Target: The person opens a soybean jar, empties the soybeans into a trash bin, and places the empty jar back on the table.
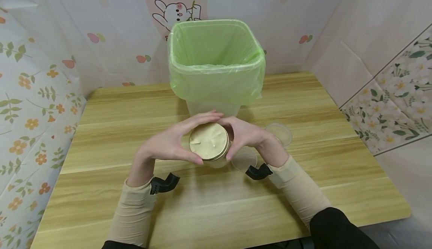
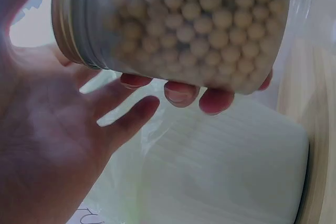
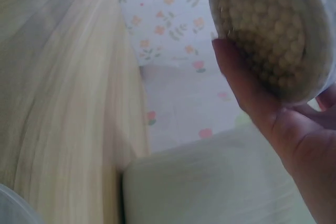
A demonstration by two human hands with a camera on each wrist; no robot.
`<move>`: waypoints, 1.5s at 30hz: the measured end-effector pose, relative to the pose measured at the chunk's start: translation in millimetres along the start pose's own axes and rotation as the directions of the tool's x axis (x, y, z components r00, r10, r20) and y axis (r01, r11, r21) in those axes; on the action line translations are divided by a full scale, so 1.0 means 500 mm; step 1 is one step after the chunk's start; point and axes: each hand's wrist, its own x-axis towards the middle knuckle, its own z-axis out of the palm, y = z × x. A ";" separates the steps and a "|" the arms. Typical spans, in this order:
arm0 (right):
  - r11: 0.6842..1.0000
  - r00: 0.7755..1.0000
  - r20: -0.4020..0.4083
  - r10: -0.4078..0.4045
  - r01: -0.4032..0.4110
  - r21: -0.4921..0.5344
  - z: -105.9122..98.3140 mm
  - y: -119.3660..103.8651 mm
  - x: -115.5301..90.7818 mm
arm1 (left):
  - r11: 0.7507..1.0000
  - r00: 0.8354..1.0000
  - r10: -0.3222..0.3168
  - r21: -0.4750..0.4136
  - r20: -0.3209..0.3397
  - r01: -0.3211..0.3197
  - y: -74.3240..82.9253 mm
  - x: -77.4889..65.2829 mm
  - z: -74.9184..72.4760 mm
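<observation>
A clear jar [image 2: 205, 30] full of small round beige balls is held up over the table, its gold top [image 1: 208, 141] facing the head camera. My left hand [image 1: 168, 140] curves around the gold rim, thumb at the front edge and fingers behind. On the other side my right hand [image 1: 248, 132] grips the jar's body. The right wrist view looks at the jar's base [image 3: 268, 30], with the thumb [image 3: 244, 80] of my right hand along its edge. Fingertips [image 2: 181, 93] of the right hand show under the jar in the left wrist view.
Behind the hands stands a translucent bin lined with a green bag [image 1: 216, 84], its mouth open. Two round clear lids lie on the wooden table [image 1: 101, 129]: one lid [image 1: 244, 159] by my right wrist, another lid [image 1: 280, 134] farther right. Patterned sheets cover the walls.
</observation>
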 end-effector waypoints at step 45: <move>0.810 0.715 -0.644 -0.272 -0.191 -0.554 0.073 -0.010 0.029 | 0.907 0.797 -0.200 0.201 -0.569 0.371 0.015 0.018 0.019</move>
